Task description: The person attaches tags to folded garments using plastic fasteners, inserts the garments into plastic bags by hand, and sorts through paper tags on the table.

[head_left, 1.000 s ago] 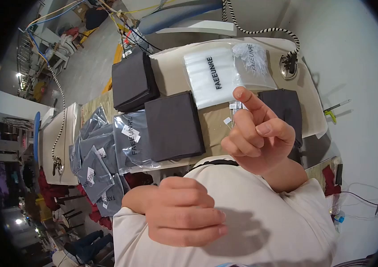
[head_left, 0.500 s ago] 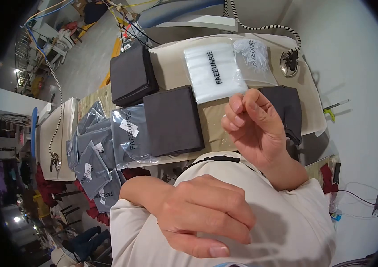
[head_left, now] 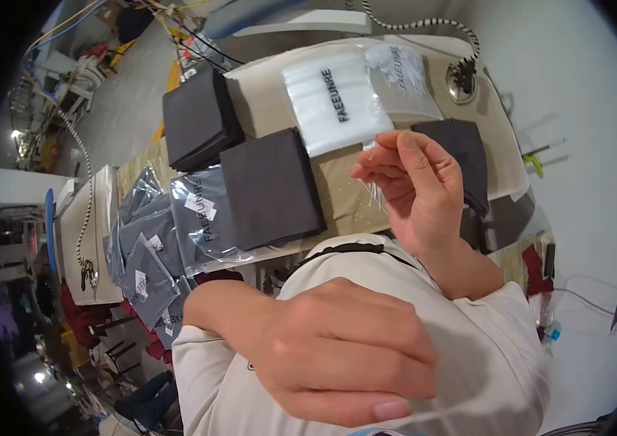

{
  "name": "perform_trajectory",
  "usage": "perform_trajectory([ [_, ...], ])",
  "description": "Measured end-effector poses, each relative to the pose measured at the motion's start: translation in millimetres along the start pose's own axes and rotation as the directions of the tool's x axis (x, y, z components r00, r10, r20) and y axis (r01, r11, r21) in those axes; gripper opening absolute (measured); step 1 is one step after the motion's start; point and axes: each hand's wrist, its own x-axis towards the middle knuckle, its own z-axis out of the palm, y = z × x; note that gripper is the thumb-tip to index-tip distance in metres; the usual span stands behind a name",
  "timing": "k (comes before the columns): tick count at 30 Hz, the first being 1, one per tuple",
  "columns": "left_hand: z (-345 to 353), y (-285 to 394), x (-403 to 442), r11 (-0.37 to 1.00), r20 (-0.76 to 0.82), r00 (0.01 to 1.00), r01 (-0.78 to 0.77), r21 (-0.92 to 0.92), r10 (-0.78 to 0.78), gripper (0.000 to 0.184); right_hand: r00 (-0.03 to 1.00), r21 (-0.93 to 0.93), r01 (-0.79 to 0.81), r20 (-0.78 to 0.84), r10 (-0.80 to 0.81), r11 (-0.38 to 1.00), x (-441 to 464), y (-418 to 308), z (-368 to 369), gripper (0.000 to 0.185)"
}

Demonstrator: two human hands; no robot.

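My left hand (head_left: 345, 349) is in front of my shirt, fingers curled and thumb tucked under; what it holds, if anything, is hidden. Above the table's front edge, my right hand (head_left: 421, 189) is raised with thumb and fingertips pinched together. Thin, clear strands (head_left: 374, 195) show just below those fingertips, too fine to name. Behind this hand lies a stack of white, printed plastic bags (head_left: 334, 105). Beside that stack is a clear bag (head_left: 403, 83) with white pieces in it. A dark folded garment (head_left: 457, 156) lies to the right of my right hand.
Two stacks of dark folded cloth (head_left: 272, 189) sit left on the covered table (head_left: 261, 91). Several bagged dark garments (head_left: 152, 251) are piled at its left end. An iron (head_left: 461, 81) on a striped cord stands at the back right, near the wall (head_left: 577, 94).
My left hand has moved slightly right and nearer the camera. The pinched fingers of my right hand have shifted a little up and left. The view has tilted slightly.
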Motion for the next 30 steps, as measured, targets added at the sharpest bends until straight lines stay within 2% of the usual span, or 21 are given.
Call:
perform_trajectory([
  [3,-6.5,2.5,28.3,0.986,0.167,0.974,0.144,0.084,-0.156,0.027,0.995,-0.135,0.054,-0.078,-0.065,0.989,-4.4,-2.5,-12.1,0.023],
  [4,-7.4,1.9,35.5,0.988,0.174,0.973,0.148,0.051,-0.155,0.027,0.992,-0.146,0.053,-0.11,-0.069,0.988,-5.3,-1.9,-17.9,0.023],
  [8,-9.2,-6.4,62.0,0.889,0.343,0.847,0.453,-0.066,-0.406,0.032,0.934,-0.199,-0.015,-0.353,-0.057,0.98,-21.5,4.4,-60.2,0.021],
  [11,-8.5,-20.3,77.9,0.826,0.539,0.722,0.557,-0.083,-0.433,0.03,0.807,-0.138,-0.117,-0.59,0.013,0.983,-41.5,17.8,-99.6,0.024],
  [12,-6.1,-26.6,82.5,0.808,0.607,0.672,0.584,-0.081,-0.425,0.029,0.793,-0.135,-0.112,-0.609,0.007,0.984,-48.7,21.2,-114.2,0.024],
  [14,3.6,-43.0,91.3,0.779,0.73,0.57,0.621,-0.084,-0.376,0.028,0.695,-0.082,-0.07,-0.719,-0.011,0.994,-72.6,17.5,-150.9,0.026],
  [16,18.2,-64.4,101.4,0.751,0.823,0.461,0.657,-0.065,-0.332,0.027,0.582,-0.057,-0.006,-0.812,-0.043,0.998,-92.7,5.9,-195.1,0.029],
  [19,44.7,-99.8,120.8,0.738,0.881,0.36,0.675,-0.019,-0.306,0.026,0.35,-0.176,0.059,-0.918,-0.186,0.983,-130.3,-24.7,-290.5,0.033],
  [20,52.5,-110.9,124.9,0.736,0.873,0.359,0.678,-0.001,-0.329,0.025,0.272,-0.225,0.054,-0.934,-0.231,0.973,-141.5,-38.1,-328.5,0.033],
  [22,59.8,-128.0,133.6,0.794,0.8,0.442,0.605,0.069,-0.406,0.032,0.177,-0.302,-0.001,-0.938,-0.297,0.953,-177.1,-58.7,-440.7,0.044],
  [23,63.8,-137.9,139.6,0.803,0.768,0.467,0.587,0.102,-0.438,0.035,0.186,-0.285,0.002,-0.942,-0.28,0.959,-189.7,-66.7,-484.8,0.044],
  [25,75.4,-172.4,158.8,0.86,0.598,0.688,0.511,0.004,-0.412,0.031,-0.061,-0.276,-0.141,-0.956,-0.287,0.951,-213.9,-91.9,-563.4,0.054],
  [26,84.9,-190.7,164.6,0.868,0.557,0.728,0.496,-0.025,-0.4,0.031,-0.078,-0.268,-0.131,-0.957,-0.28,0.954,-224.9,-100.2,-600.8,0.054],
  [28,105.8,-224.2,171.0,0.874,0.496,0.775,0.482,-0.062,-0.392,0.028,0.036,-0.278,-0.074,-0.961,-0.276,0.958,-247.2,-115.7,-659.4,0.062],
  [30,127.9,-248.7,171.8,0.867,0.438,0.799,0.491,-0.082,-0.411,0.028,0.075,-0.271,-0.064,-0.961,-0.266,0.96,-275.0,-127.2,-680.4,0.066],
])
